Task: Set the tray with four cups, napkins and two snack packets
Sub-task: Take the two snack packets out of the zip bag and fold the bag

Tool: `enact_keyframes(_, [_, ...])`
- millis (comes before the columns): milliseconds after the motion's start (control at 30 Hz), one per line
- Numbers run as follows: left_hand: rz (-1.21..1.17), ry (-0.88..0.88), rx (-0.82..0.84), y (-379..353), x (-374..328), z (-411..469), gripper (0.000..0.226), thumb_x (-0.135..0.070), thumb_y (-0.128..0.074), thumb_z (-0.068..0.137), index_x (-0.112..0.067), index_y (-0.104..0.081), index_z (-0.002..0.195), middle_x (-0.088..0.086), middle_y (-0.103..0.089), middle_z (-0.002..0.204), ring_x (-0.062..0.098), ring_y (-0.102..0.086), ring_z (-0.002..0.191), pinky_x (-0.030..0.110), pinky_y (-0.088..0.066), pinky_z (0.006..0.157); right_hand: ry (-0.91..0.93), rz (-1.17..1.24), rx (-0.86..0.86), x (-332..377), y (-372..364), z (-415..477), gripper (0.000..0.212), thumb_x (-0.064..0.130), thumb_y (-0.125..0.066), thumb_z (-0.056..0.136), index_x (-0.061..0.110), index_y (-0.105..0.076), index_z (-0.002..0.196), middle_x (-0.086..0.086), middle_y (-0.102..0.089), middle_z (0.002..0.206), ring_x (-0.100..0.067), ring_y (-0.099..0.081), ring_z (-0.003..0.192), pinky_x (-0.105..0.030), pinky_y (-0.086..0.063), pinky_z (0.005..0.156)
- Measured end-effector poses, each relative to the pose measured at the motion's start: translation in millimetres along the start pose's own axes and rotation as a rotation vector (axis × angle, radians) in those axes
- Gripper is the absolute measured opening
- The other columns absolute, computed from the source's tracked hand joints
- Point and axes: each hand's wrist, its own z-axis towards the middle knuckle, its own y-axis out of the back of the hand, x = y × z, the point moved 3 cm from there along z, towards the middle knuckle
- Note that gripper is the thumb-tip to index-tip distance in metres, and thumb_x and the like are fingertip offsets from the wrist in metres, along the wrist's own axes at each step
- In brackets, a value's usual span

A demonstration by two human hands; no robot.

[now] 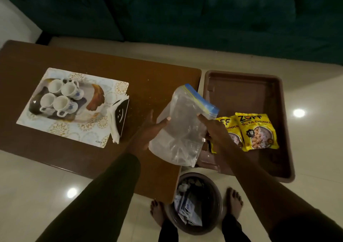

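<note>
Four cups (pixel 61 98) on brown table (pixel 152 71).

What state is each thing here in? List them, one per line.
Four cups: upright, empty, grouped on tray.
Zip bag: clear, held by both hands.
Two snack packets: sealed, lying in brown bin.
Napkin holder: filled.

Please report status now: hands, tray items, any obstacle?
Both hands, left and right, hold clear bag. Four cups on tray; napkins beside it. Two snack packets in brown bin. No obstacle seen.
</note>
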Motion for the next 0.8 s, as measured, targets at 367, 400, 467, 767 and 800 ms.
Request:
enact_keyframes(367, [0.320, -0.603, -0.136, 7, -61, -13, 0.059, -0.055, -0.072, 0.076, -0.044, -0.052, 0.130, -0.002, -0.040, 0.149, 0.014, -0.035, 0.138, 0.033, -0.034, 0.106, 0.257, -0.153, 0.131, 25, -39, -7, 0.022, 0.004, -0.069, 0.083, -0.004, -0.063, 0.103, -0.012, -0.068, 0.084, -0.015, -0.060, 0.058, -0.019, -0.048, 0.050])
enact_keyframes(400, [0.348, -0.604, -0.112, 4, -65, -12, 0.044, -0.048, -0.075, 0.077, -0.034, -0.064, 0.118, -0.003, -0.050, 0.138, 0.012, -0.043, 0.131, 0.028, -0.035, 0.102, 0.281, -0.171, 0.149, 27, -44, -10, 0.020, 0.003, -0.065, 0.086, -0.007, -0.063, 0.103, -0.013, -0.068, 0.084, -0.015, -0.060, 0.062, -0.017, -0.048, 0.051])
enact_keyframes(467, [0.347, -0.575, -0.083, 0, -69, -11, 0.023, -0.035, -0.076, 0.079, -0.018, -0.071, 0.093, -0.001, -0.065, 0.112, 0.015, -0.060, 0.109, 0.024, -0.045, 0.091, 0.325, -0.211, 0.161, 27, -47, -14, 0.015, 0.005, -0.063, 0.089, -0.006, -0.067, 0.097, -0.009, -0.067, 0.077, -0.010, -0.059, 0.062, -0.011, -0.045, 0.051])
enact_keyframes(767, [0.205, -0.492, -0.546, 16, -58, -10, 0.045, -0.057, -0.068, 0.076, -0.027, -0.061, 0.109, -0.003, -0.060, 0.112, 0.012, -0.058, 0.103, 0.037, -0.050, 0.085, 0.331, -0.059, 0.190, 30, -32, -27, 0.018, 0.009, -0.058, 0.091, 0.019, -0.068, 0.080, -0.001, -0.067, 0.074, -0.003, -0.061, 0.058, -0.018, -0.049, 0.054])
enact_keyframes(800, [0.157, -0.454, -0.539, 20, -49, -12, 0.069, -0.064, -0.068, 0.071, -0.030, -0.052, 0.128, 0.000, -0.051, 0.133, 0.016, -0.050, 0.120, 0.037, -0.046, 0.092, 0.296, 0.171, 0.232, 35, -26, -28, 0.026, 0.005, -0.051, 0.092, 0.018, -0.066, 0.075, 0.000, -0.066, 0.072, -0.004, -0.062, 0.058, -0.020, -0.052, 0.057])
